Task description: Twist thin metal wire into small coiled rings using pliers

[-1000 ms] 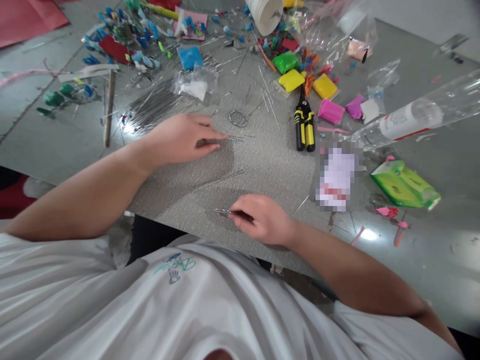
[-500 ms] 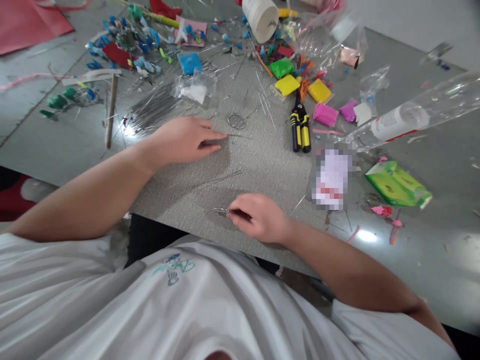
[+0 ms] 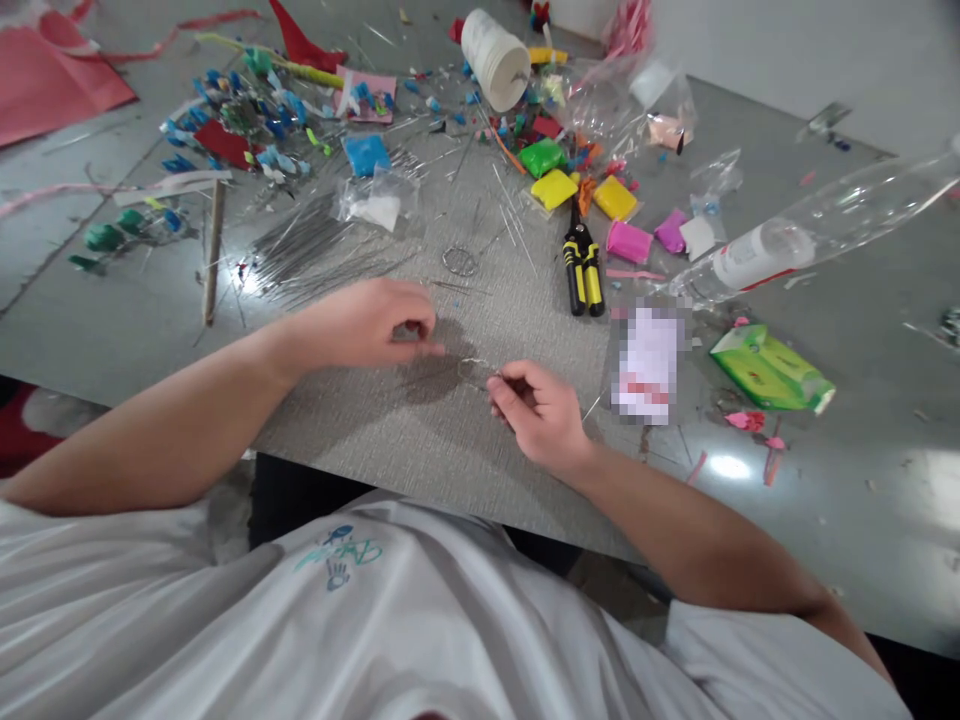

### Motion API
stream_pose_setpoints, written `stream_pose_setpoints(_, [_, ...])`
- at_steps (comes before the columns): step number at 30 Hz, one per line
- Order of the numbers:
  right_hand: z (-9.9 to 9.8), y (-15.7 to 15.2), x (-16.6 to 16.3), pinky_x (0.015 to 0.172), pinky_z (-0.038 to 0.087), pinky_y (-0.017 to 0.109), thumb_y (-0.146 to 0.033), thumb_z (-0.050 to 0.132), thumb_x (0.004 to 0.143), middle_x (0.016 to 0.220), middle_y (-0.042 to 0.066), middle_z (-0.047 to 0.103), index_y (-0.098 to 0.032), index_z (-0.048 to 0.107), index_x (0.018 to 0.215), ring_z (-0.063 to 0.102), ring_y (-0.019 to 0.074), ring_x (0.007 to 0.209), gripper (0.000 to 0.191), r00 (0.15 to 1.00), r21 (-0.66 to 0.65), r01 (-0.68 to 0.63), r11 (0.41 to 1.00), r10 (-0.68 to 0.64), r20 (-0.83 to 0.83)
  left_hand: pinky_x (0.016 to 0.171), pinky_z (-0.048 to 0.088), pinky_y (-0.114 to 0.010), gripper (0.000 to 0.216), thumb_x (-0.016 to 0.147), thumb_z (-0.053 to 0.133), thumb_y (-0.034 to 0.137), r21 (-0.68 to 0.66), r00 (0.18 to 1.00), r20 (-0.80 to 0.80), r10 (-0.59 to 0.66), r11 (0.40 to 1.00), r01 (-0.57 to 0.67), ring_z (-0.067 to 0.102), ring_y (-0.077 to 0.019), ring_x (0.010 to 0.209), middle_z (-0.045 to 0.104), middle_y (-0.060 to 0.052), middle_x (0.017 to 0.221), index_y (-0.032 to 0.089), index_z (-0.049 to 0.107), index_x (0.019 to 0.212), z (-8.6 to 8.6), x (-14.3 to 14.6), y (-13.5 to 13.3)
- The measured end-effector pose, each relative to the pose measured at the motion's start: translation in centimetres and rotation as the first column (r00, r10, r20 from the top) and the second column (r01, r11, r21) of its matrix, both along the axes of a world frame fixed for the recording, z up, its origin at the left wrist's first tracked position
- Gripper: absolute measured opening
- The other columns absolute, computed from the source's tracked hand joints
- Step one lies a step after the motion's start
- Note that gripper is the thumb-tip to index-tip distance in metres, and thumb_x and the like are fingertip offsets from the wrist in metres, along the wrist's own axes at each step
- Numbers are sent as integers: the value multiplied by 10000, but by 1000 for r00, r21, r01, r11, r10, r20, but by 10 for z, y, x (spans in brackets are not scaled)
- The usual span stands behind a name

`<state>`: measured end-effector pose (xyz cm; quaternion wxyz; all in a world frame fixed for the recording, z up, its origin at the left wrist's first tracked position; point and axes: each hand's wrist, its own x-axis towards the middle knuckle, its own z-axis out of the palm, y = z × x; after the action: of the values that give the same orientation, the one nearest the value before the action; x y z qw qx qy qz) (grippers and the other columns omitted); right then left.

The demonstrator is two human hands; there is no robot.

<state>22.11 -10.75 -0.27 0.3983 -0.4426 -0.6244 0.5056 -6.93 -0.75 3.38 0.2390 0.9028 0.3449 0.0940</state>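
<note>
My left hand (image 3: pixel 367 325) hovers just above the grey mat (image 3: pixel 465 440), fingers curled into a pinch on a thin metal wire (image 3: pixel 469 365). My right hand (image 3: pixel 536 410) is closed too, pinching the other end of that wire, which bends into a small loop between the two hands. Both hands sit close together near the table's front edge. A second small wire ring (image 3: pixel 459 261) lies on the mat beyond my left hand.
A pile of straight wires (image 3: pixel 307 245) lies left of centre. Yellow-and-black pliers (image 3: pixel 583 270) lie to the right, with coloured clay blocks (image 3: pixel 553 187), a plastic bottle (image 3: pixel 787 245), a green packet (image 3: pixel 769 368), a white tape roll (image 3: pixel 491 58) and a wooden stick (image 3: pixel 212 250) around.
Both hands lifted off the mat and came together; the left drew back toward me, the right moved forward. The wire now spans between them as a loop.
</note>
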Motion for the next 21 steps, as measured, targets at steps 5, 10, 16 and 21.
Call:
stream_pose_setpoints(5, [-2, 4, -2, 534, 537, 225, -657, 825, 1031, 747, -4, 723, -232, 725, 936, 673, 118, 616, 448, 965, -186, 168, 968, -201, -170, 744, 400, -319, 371, 1064, 811, 423, -95, 983, -68, -168, 982, 162, 647, -200, 807, 695, -28, 875, 219, 631, 813, -3, 2, -4])
stream_pose_setpoints(10, [-2, 7, -3, 535, 549, 212, -670, 880, 979, 750, -1, 735, -226, 761, 929, 675, 105, 613, 462, 946, -257, 201, 945, -255, -201, 744, 367, -313, 330, 1061, 832, 380, -99, 992, -122, -37, 995, 25, 632, -199, 805, 691, -21, 903, 214, 651, 841, -1, 0, 2])
stream_pose_setpoints(16, [-1, 9, -3, 547, 537, 223, -725, 881, 942, 748, -11, 719, -227, 732, 925, 658, 102, 613, 520, 941, -305, 191, 933, -262, -212, 759, 328, -282, 306, 1027, 912, 309, -78, 966, -228, 120, 987, -141, 610, -210, 866, 671, -19, 927, 187, 667, 889, 7, -6, 10])
stream_pose_setpoints(21, [-1, 11, -7, 555, 536, 247, -793, 853, 901, 738, -13, 700, -240, 685, 918, 645, 115, 618, 578, 953, -336, 187, 923, -253, -164, 744, 318, -278, 291, 965, 931, 299, -61, 961, -218, 170, 980, -188, 596, -201, 808, 663, -4, 878, 200, 680, 854, 0, -15, 18])
